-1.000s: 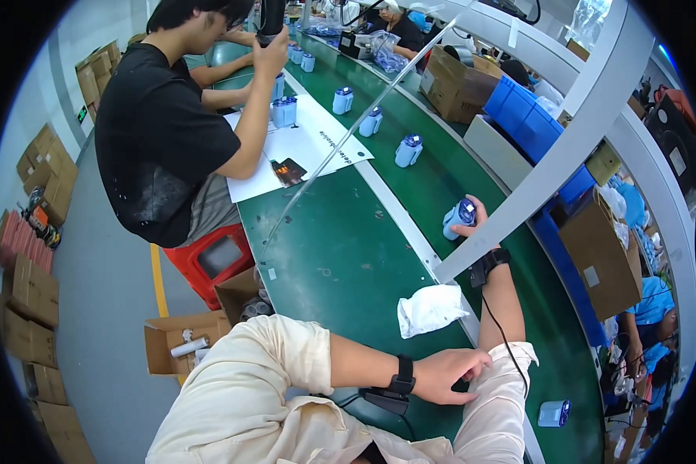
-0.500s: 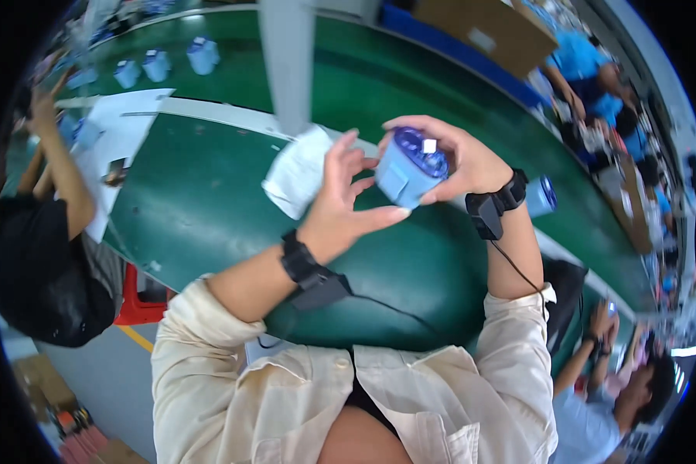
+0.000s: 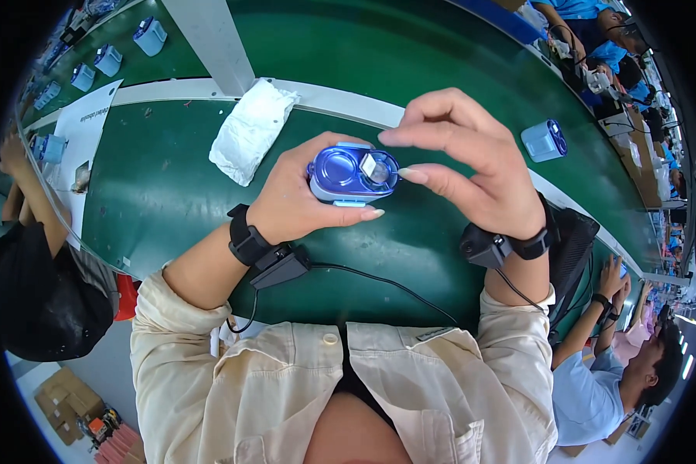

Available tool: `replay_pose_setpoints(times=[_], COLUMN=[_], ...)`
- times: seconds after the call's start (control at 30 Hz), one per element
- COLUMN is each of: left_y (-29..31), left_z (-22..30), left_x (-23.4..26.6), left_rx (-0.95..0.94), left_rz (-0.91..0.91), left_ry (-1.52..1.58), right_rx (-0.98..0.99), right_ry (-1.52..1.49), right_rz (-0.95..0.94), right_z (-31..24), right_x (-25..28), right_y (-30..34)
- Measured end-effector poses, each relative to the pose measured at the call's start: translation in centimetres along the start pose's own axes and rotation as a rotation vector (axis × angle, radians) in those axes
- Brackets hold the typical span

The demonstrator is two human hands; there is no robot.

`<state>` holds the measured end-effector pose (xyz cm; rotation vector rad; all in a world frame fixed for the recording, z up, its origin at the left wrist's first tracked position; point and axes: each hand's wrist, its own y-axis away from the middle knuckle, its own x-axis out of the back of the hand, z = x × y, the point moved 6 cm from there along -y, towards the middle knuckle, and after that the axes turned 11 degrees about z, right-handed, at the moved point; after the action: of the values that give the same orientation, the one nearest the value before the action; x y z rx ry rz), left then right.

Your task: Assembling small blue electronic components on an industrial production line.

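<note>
My left hand [image 3: 290, 193] is wrapped round a light blue container with a shiny dark blue lid [image 3: 334, 170], holding it above the green table. The lid faces up and has light blue clips on two sides. A small white square piece [image 3: 368, 165] sits on the lid beside a round clear part. My right hand [image 3: 479, 170] is at the lid's right end, thumb and forefinger apart with nothing between them. The thumb tip is close to the lid's edge; whether it touches I cannot tell. Both wrists wear black straps with small cabled devices.
A crumpled white cloth or paper [image 3: 251, 131] lies beyond my left hand, near a grey post [image 3: 209, 42]. Another blue container [image 3: 544, 141] lies on the green belt at right; several more stand at far left. Co-workers sit on either side, one by a white sheet [image 3: 81, 139].
The container has come left and turned lid-up; my left hand has taken hold of it. My right hand, which gripped it before, has let go and opened at its right side.
</note>
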<state>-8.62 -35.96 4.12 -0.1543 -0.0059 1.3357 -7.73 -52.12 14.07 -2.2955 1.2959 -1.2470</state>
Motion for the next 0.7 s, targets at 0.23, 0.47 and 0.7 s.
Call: replay_pose_setpoints(times=[0.23,0.47,0.7], left_y=[-0.2,0.1,0.7], left_z=[0.9,1.5,1.5], left_x=[0.0,0.4,1.3], left_rx=[-0.281,-0.407,-0.419], left_rz=[0.073,0.248,0.368], left_ry=[-0.373,-0.510,-0.595], right_rx=[0.135,-0.225,-0.305], right_ry=[0.160,0.078,0.066], right_rz=[0.049,0.147,0.468], right_z=[-0.4,1.2,1.3], right_x=[-0.8,-1.9,-3.2], right_y=[-0.7,0.1,0.9])
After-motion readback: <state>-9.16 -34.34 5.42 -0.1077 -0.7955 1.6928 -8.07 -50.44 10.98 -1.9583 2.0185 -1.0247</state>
